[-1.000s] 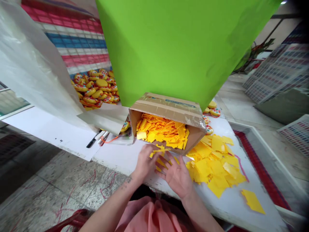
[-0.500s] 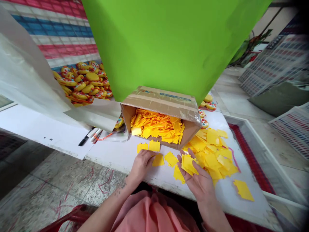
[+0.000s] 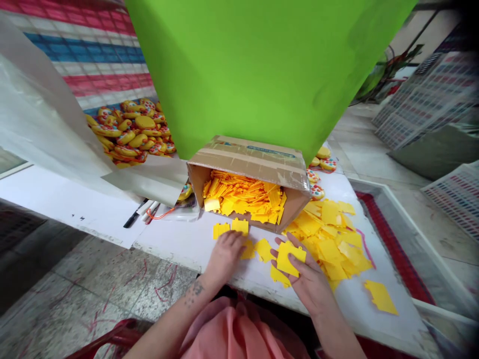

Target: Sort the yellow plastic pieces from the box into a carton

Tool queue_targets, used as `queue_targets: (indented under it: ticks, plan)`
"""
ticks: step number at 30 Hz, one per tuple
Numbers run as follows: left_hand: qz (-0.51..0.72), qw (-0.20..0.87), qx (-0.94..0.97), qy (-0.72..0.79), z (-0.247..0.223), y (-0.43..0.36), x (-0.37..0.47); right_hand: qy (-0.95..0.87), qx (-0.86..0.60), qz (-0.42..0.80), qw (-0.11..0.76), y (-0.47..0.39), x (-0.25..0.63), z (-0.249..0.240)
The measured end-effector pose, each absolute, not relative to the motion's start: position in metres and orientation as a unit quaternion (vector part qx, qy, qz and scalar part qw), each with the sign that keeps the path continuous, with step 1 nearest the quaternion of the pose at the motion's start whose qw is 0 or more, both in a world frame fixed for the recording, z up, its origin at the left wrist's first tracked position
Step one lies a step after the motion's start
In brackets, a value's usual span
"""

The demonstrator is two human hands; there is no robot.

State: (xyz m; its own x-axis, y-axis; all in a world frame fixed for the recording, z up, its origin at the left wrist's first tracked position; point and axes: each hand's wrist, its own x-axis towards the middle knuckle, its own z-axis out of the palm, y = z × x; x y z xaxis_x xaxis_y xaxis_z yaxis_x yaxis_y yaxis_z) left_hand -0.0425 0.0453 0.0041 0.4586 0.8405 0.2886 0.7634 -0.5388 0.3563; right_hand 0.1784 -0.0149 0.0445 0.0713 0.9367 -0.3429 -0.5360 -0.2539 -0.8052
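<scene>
My right hand (image 3: 307, 276) grips a small stack of thin yellow plastic plates (image 3: 287, 257), thumb across the top and fingers beneath. Palm down over the table, my left hand (image 3: 226, 255) has its loosely bent fingers apart by a loose yellow plate (image 3: 247, 250), partly hidden by them; nothing shows in its grasp. Just beyond those fingers lie an upright-facing plate (image 3: 240, 226) and overlapping plates (image 3: 221, 230). Between my hands are another loose plate (image 3: 264, 250) and one nearer me (image 3: 279, 276).
A cardboard box (image 3: 247, 157) on its side holds many yellow-orange plates. A heap of yellow plates (image 3: 333, 244) spreads at right. Markers (image 3: 148, 210) lie left of the box. A green board (image 3: 262, 75) stands behind, with round yellow toys (image 3: 134, 132) piled back left.
My right hand has turned the stack so its top plate faces up more fully, thumb now across it. My left hand has shifted slightly right, its fingers spreading over the loose plate.
</scene>
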Motion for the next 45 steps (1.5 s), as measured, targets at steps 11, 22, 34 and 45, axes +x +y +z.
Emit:
queue_targets:
  ticks: [11,22,34,45]
  plan:
    - [0.179,0.090,0.767,0.610,0.005,0.078,-0.055,-0.672,-0.584,0.397,0.223,0.024,0.160,0.061]
    - [0.259,0.117,0.724,0.629,-0.014,0.087,-0.040,-0.736,-0.609,0.259,0.143,0.020,0.153,0.018]
    - [0.317,0.119,0.767,0.544,-0.020,0.069,-0.079,-0.790,-0.543,0.242,0.149,0.027,0.128,0.025]
    - [0.205,0.089,0.843,0.489,-0.004,0.025,-0.104,-0.817,-0.542,0.127,0.151,0.005,0.091,0.006]
